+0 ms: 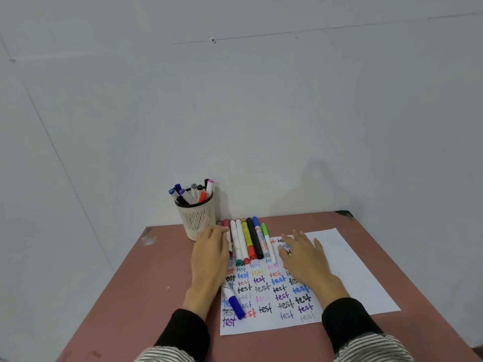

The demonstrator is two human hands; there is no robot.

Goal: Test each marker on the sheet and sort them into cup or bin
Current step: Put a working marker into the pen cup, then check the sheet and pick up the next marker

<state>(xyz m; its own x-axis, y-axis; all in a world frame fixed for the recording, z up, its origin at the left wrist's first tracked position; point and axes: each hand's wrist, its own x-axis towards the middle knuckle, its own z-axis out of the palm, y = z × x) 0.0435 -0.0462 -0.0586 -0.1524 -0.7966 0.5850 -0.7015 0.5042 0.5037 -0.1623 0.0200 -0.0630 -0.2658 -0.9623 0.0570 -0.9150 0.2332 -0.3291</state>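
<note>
**Left hand nearest the marker row**

The left hand lay on the sheet, its fingertips touching the leftmost marker of the row; whether they pinched it could not be told. The markers lay side by side, long axes running away from the person, just right of that hand. The right hand rested flat, fingers spread, beyond the row. The cup stood just behind the left hand. A blue-capped marker lay loose by the left wrist.
</note>
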